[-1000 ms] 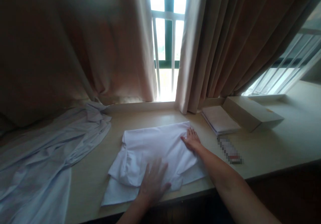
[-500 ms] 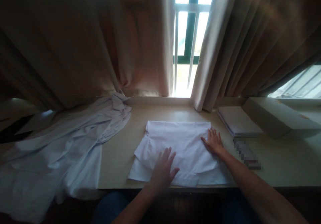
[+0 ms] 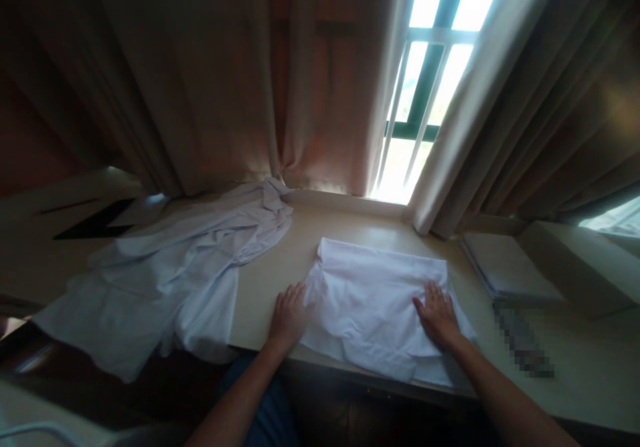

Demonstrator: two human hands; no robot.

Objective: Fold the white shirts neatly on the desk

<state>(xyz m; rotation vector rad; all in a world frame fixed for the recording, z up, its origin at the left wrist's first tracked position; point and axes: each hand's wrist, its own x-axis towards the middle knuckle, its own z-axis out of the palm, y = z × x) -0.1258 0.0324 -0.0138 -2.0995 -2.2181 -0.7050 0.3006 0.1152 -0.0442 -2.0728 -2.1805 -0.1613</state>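
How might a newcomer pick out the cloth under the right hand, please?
From the bright window between the curtains, look down to the pale table. The folded white cloth lies there under the right hand. Its straight far edge sets it apart from the rumpled cloth at left.

Likely a home room; desk [image 3: 265,260] below left hand [image 3: 290,313], rumpled cloth [image 3: 165,273] to its left; curtains [image 3: 210,93] and barred window [image 3: 425,90] beyond right hand [image 3: 440,313], box [image 3: 575,273] to its right.
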